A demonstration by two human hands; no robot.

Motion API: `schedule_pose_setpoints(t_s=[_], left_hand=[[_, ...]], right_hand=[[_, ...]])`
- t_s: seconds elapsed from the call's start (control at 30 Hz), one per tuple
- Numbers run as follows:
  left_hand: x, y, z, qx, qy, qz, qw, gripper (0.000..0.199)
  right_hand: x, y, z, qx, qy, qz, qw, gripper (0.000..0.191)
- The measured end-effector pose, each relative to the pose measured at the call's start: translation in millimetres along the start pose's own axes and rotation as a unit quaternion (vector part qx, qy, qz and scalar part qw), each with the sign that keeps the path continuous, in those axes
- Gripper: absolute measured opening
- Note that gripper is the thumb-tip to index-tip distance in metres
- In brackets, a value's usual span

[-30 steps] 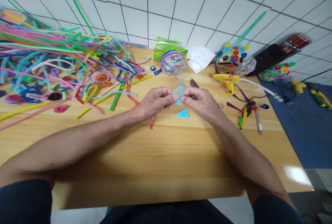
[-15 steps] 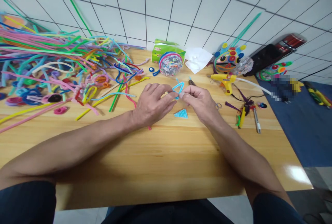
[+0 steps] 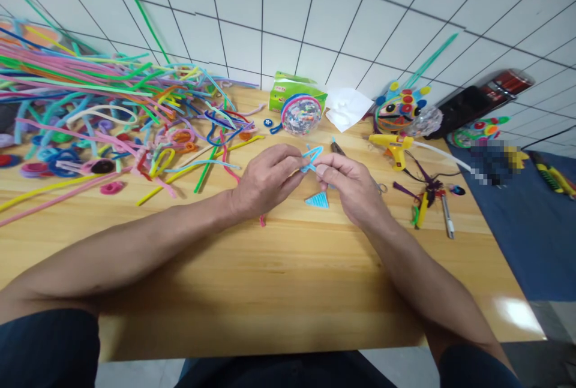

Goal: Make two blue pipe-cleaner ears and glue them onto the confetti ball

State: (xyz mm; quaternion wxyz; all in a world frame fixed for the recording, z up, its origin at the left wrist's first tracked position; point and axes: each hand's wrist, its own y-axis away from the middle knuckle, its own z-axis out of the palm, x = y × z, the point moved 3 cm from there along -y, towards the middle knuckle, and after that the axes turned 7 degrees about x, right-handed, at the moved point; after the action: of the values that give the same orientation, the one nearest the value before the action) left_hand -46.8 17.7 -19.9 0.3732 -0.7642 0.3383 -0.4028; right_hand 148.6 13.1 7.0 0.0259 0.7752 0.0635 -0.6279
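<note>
Left hand [image 3: 270, 181] and right hand [image 3: 353, 187] are both gripping a bent light-blue fuzzy stem [image 3: 311, 157] over the surface [image 3: 270, 274], fingertips close together, probably to keep its narrow angled shape from springing open. A blue striped triangle [image 3: 318, 199] is lying just below the hands, perhaps as a shape reference within sight, while the yellow glue gun [image 3: 396, 149] is resting to the right, seemingly within easy reach.

No text can be read; the lettering on the green packet [image 3: 279, 95] is too blurred.
</note>
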Motion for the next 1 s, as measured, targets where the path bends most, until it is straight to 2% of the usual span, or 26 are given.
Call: schedule_pose_setpoints(t_s=[0.13,0.2,0.4,0.53,0.67,0.8,0.9,1.0], left_hand=[[1.0,-1.0,-1.1,0.045,0.026,0.017,0.999,0.015],[0.4,-1.7,-1.1,0.058,0.035,0.005,0.998,0.014],[-0.6,-4.4,0.4,0.063,0.065,-0.081,0.993,0.005],[0.1,-6.9,-0.2,0.068,0.091,-0.175,0.978,0.009],[0.0,-5.9,1.6,0.062,0.167,-0.292,0.940,0.015],[1.4,-3.5,6.4,0.042,0.277,-0.390,0.877,0.023],[2.4,-4.4,7.8,0.037,0.323,-0.427,0.844,0.028],[2.7,-7.1,7.2,0.029,0.343,-0.439,0.830,0.033]], right_hand=[[-2.0,1.5,2.3,0.002,-0.020,0.006,1.000,0.020],[-1.6,2.0,4.3,0.004,-0.034,0.019,0.999,0.023],[5.6,2.7,11.8,0.040,-0.086,0.045,0.995,0.034],[9.5,6.2,18.6,0.064,-0.096,0.039,0.993,0.034],[16.0,10.1,24.5,0.072,-0.098,0.052,0.991,0.032],[22.6,10.1,25.9,0.073,-0.103,0.057,0.990,0.031],[24.8,8.7,24.6,0.080,-0.103,0.047,0.990,0.029],[24.2,7.6,23.0,0.088,-0.094,0.025,0.991,0.027]])
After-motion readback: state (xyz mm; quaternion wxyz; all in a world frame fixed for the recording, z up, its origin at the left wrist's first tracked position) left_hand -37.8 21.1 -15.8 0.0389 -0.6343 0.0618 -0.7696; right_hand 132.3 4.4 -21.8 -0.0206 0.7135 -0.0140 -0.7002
